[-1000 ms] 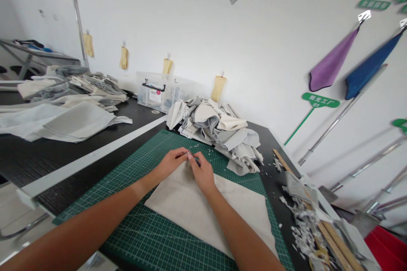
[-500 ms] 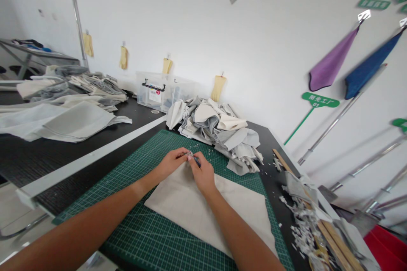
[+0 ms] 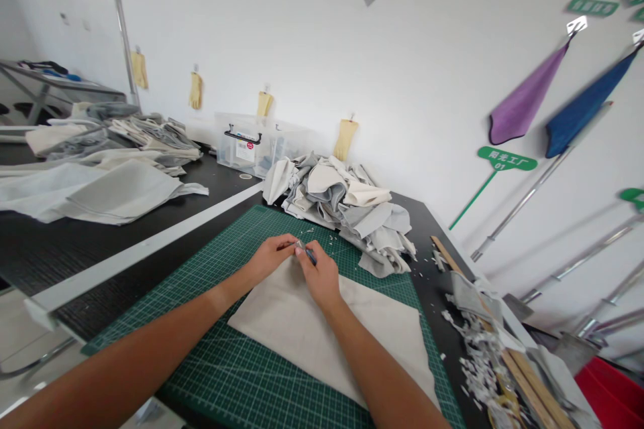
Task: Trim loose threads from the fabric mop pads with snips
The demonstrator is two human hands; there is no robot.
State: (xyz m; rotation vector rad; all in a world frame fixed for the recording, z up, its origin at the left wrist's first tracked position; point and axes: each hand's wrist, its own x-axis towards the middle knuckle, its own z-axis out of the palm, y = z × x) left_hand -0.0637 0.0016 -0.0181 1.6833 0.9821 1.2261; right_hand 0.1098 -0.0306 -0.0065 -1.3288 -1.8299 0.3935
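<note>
Okay, right hand [image 3: 320, 273] first: fingers wrapped around a small tool with a dark handle and a metal tip [image 3: 312, 257], its exact type too small to make out. Left hand [image 3: 273, 253] is pinched on the far edge of an off-white, roughly rectangular fabric piece [image 3: 302, 325], just beside that tip; the exact contact is mostly hidden under my fingers. The piece itself lies spread below my hands and forearms, mostly flat, on a green cutting mat with a white grid [image 3: 221, 375]. Progress, as I'd judge it: this piece is partway, since tool and fingers are both at its edge and nothing shows it finished. Tiny pale scraps [image 3: 332, 239] dot the mat beyond my hands, so some trimming looks done. Past them, a crumpled heap of cream and grey fabric [image 3: 342, 194] overlaps the mat's far side; to the left, a looser spread of similar cloth [image 3: 118, 154] covers part of the black tabletop [image 3: 55, 248]. Can't tell which batch is done and which is waiting. Off right, white shreds [image 3: 480, 372] lie beside light wooden strips [image 3: 536, 382]; a clear plastic box [image 3: 239, 151] sits at back.
</note>
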